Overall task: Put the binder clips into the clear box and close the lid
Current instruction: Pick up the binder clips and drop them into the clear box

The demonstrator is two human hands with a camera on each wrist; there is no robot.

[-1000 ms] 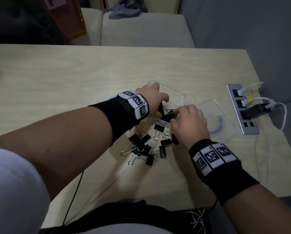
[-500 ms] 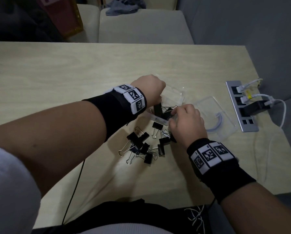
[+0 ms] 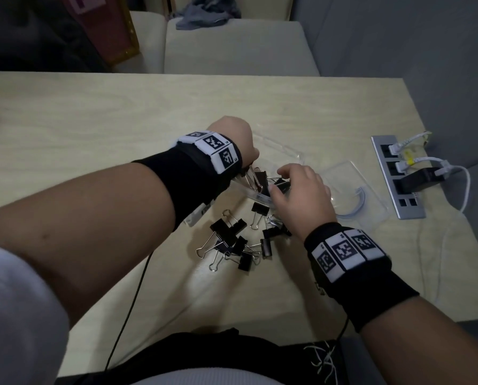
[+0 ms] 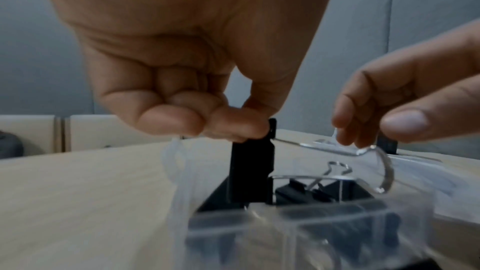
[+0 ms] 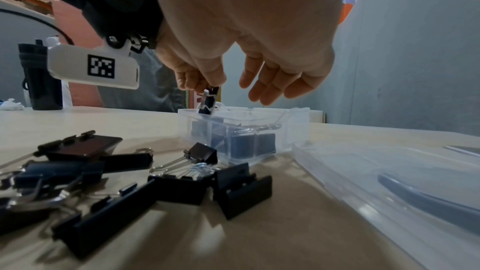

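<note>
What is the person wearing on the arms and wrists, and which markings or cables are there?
Both forearms are bare. Each wrist has a black fabric cuff, left and right, with a band of white squares printed with black codes. A thin black cable hangs below the left arm.

About ten black binder clips (image 3: 233, 240) are lying loose on the worktop (image 3: 93, 120); the tangle is hiding the exact number. Several more are sitting in one clear box (image 5: 244, 130). One lid (image 3: 354, 195) is lying beside it.

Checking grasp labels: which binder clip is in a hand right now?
The clip the left hand pinches upright over the box; the rest lie loose.
</note>
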